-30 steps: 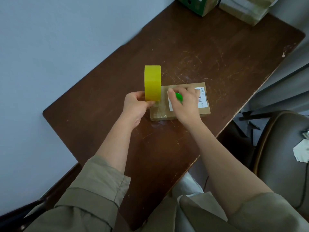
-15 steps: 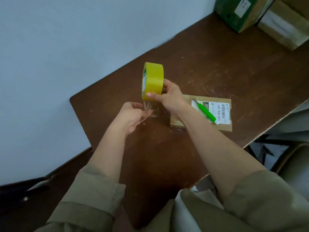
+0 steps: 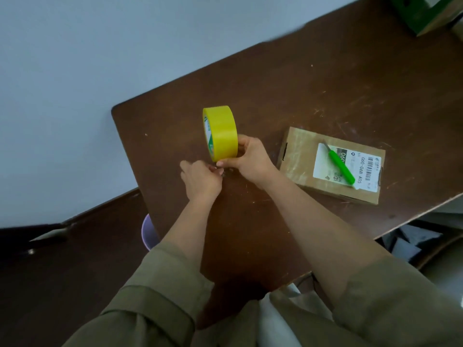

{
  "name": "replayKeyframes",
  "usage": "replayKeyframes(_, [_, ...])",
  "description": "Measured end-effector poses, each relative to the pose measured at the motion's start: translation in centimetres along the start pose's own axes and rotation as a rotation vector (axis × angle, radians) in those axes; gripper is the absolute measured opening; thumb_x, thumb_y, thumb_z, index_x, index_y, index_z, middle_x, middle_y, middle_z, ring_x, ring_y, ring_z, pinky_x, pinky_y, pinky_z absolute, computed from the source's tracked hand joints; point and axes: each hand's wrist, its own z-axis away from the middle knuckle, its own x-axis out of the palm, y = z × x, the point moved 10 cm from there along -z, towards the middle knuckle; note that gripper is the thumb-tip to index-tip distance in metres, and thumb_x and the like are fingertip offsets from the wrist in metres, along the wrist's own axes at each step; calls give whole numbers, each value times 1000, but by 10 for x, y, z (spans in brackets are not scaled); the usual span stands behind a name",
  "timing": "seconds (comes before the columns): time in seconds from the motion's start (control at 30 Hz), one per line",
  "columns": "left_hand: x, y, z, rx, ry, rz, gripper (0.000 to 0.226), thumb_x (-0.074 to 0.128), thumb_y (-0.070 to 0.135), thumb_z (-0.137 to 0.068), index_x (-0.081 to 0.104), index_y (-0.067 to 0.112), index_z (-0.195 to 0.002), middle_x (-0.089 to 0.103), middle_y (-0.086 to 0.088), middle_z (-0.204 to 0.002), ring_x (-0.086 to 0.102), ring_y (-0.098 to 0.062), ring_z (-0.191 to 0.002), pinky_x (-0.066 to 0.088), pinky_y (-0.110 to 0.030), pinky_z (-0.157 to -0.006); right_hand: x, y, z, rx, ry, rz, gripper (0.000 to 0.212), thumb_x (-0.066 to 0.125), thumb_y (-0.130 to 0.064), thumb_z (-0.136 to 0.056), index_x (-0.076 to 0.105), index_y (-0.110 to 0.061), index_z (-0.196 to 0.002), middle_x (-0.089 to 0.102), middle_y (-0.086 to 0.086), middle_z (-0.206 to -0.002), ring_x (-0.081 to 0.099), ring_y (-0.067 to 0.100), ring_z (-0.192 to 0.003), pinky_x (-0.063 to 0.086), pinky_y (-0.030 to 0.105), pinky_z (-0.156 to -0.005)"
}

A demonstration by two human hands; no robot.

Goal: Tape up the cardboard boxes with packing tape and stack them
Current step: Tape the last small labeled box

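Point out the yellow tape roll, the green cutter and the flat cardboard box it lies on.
yellow tape roll (image 3: pixel 223 132), head view, on its outer yellow band.
green cutter (image 3: pixel 342 167), head view, mid-handle.
flat cardboard box (image 3: pixel 299 156), head view, bare top left of the label.

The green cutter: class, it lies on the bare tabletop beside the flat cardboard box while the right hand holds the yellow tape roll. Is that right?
Not quite. The head view shows the green cutter lying on top of the flat cardboard box, across its white label. The right hand does hold the yellow tape roll.
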Motion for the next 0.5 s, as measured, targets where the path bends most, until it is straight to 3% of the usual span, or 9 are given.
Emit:
replayKeyframes(0.1, [-2,-2,1,-9,46,22,36,75,25,-87,67,3,-116,38,-15,-130,52,-35,-116,46,-39,-96,3,1,-1,-24,20,61,34,86,5,-68,71,-10,-94,73,5,-83,67,10,-73,55,24,-67])
replayKeyframes(0.17, [-7,-3,4,-21,87,85,64,82,18,-79,47,0,-130,33,-17,-134,52,-38,-114,47,-41,-96,5,-1,-2,-44,28,172,35,88,-3,-66,72,-13,-96,74,8,-87,69,19,-78,57,31,-70])
replayKeyframes(0.23, [-14,-2,4,-10,107,144,79,87,14,-73,35,2,-131,31,-20,-136,51,-38,-113,44,-40,-96,4,-6,0,-62,29,287,43,88,-7,-62,72,-10,-103,74,10,-95,70,27,-90,55,41,-81])
replayKeyframes(0.33, [-14,-7,-2,28,76,120,57,83,15,-77,47,1,-120,45,-19,-128,52,-34,-108,40,-33,-88,-19,-16,9,-73,98,338,47,80,2,-69,71,-12,-112,70,0,-109,66,19,-105,53,39,-95])
replayKeyframes(0.43, [-16,-19,-1,46,130,159,20,72,9,-87,61,2,-102,59,-21,-111,57,-36,-104,41,-34,-87,-83,-29,40,-72,403,416,40,69,5,-81,70,-18,-115,67,-2,-115,60,16,-110,47,28,-99])
replayKeyframes(0.5, [-15,-25,3,33,152,242,11,68,6,-88,61,8,-96,61,-18,-102,58,-35,-100,47,-41,-90,-131,-28,71,3,648,521,43,64,4,-84,66,-18,-120,63,1,-119,52,22,-115,37,24,-96])
